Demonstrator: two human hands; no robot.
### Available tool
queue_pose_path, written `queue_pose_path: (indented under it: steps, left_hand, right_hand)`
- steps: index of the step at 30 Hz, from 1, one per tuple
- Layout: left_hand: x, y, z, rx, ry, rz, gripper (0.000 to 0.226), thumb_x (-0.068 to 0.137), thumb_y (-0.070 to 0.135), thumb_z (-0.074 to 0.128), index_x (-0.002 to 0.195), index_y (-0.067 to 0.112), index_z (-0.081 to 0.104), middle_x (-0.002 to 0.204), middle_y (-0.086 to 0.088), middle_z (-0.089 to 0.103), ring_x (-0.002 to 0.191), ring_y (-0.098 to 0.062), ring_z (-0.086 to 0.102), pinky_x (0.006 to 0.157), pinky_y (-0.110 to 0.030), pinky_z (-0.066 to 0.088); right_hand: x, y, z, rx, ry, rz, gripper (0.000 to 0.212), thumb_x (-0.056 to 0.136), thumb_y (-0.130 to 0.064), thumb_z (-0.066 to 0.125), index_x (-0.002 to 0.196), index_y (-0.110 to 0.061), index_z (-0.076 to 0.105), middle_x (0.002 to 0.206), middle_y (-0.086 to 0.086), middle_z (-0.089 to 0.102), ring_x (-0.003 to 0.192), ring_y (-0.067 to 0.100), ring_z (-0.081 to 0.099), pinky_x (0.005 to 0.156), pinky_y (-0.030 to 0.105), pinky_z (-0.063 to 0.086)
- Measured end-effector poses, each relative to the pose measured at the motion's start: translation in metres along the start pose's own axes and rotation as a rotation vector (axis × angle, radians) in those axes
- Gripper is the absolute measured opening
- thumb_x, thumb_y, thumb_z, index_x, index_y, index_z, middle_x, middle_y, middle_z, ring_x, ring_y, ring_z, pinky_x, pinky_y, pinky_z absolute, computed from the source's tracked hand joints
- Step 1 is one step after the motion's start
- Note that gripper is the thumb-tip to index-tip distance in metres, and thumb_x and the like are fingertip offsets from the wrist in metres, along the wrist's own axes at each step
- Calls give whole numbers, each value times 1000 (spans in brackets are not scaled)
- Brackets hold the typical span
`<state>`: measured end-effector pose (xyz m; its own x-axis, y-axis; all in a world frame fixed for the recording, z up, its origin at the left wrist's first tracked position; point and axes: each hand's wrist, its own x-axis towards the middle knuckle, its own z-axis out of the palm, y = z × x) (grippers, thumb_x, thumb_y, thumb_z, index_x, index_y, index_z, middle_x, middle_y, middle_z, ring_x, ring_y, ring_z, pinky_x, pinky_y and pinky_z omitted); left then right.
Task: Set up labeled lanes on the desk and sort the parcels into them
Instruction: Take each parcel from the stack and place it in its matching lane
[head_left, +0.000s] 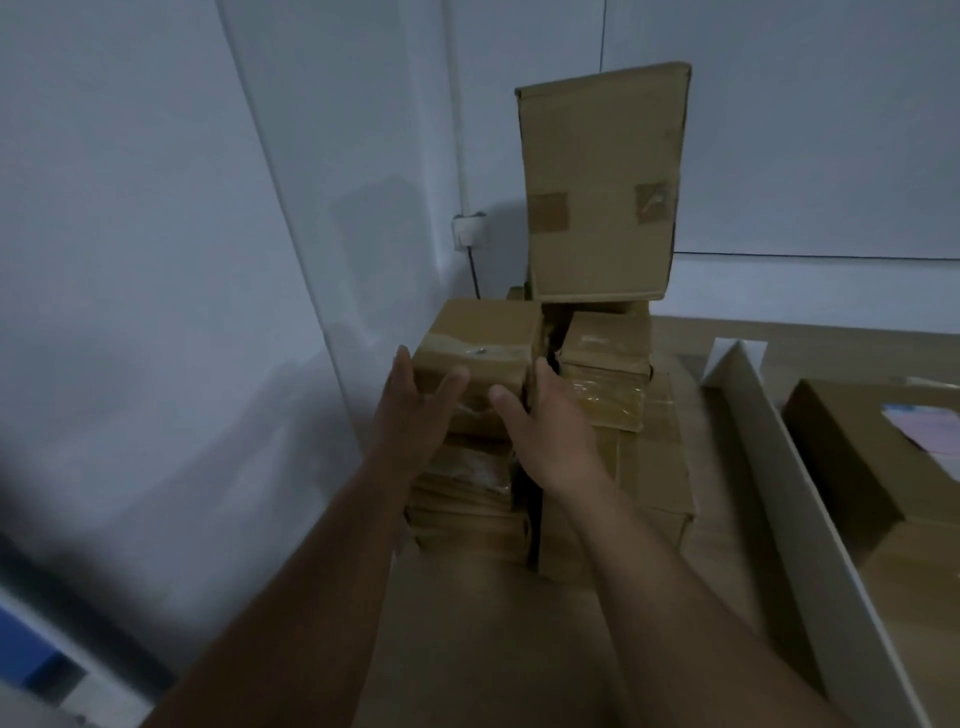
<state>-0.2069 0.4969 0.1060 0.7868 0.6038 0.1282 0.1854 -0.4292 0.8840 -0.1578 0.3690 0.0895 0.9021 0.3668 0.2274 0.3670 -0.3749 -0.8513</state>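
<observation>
In the head view, we see a small brown cardboard parcel with clear tape (480, 338) on top of a stack of brown taped parcels (608, 395) at the far left of the light wooden desk (467, 623). The left hand (415, 410) is spread, its straight fingers against the parcel's left side. The right hand (540, 431) has its thumb on the front face and its fingers along the right side; we cannot tell if they curl. Behind stands a tall brown cardboard box (602, 182). To the right lies a long white cardboard divider (769, 467).
</observation>
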Motion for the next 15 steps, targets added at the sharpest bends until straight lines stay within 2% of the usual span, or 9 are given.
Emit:
queue_pose_path:
  steps: [1, 4, 6, 9, 11, 15]
  left_hand:
    - [1, 0, 0, -15, 3, 6, 77, 89, 46, 54, 150, 16, 17, 148, -7, 35, 133, -26, 37, 106, -37, 33]
    - [8, -4, -9, 54, 98, -32, 73, 85, 57, 46, 145, 19, 28, 139, -10, 47, 125, -29, 45, 102, -43, 38]
    - [10, -5, -19, 59, 162, -87, 65, 89, 56, 42, 142, 18, 37, 139, -11, 49, 126, -30, 46, 103, -42, 36]
    - [3, -5, -27, 94, 84, -94, 53, 95, 49, 39, 134, 15, 48, 139, -10, 49, 127, -28, 45, 106, -41, 35]
    - [-3, -8, -27, 132, 24, -87, 49, 95, 48, 40, 126, 14, 56, 132, -12, 55, 121, -30, 49, 103, -41, 37]
    - [-19, -20, -27, 85, -38, -89, 35, 91, 49, 46, 98, 20, 63, 105, -8, 63, 102, -30, 57, 93, -41, 45]
  right_hand:
    - [1, -2, 1, 0, 1, 18, 46, 92, -45, 51, 132, -24, 43, 128, -6, 53, 119, 15, 51, 96, 34, 45]
    - [1, -10, -1, -49, 83, 95, 54, 92, -53, 46, 135, -22, 39, 126, 0, 56, 114, 21, 54, 94, 40, 47]
    - [-1, -14, -7, -86, 152, 169, 50, 92, -57, 41, 126, -22, 49, 114, 1, 61, 105, 23, 58, 87, 40, 49]
    - [-5, -18, -12, -90, 134, 251, 46, 93, -55, 41, 113, -19, 62, 108, 3, 64, 100, 24, 59, 83, 36, 48]
    - [-9, -18, -11, -108, 110, 288, 40, 93, -52, 44, 114, -23, 63, 107, 0, 64, 99, 22, 58, 81, 34, 47]
    - [-22, -15, -10, -101, 128, 309, 26, 92, -41, 51, 104, -21, 63, 102, 0, 64, 95, 22, 58, 77, 31, 45]
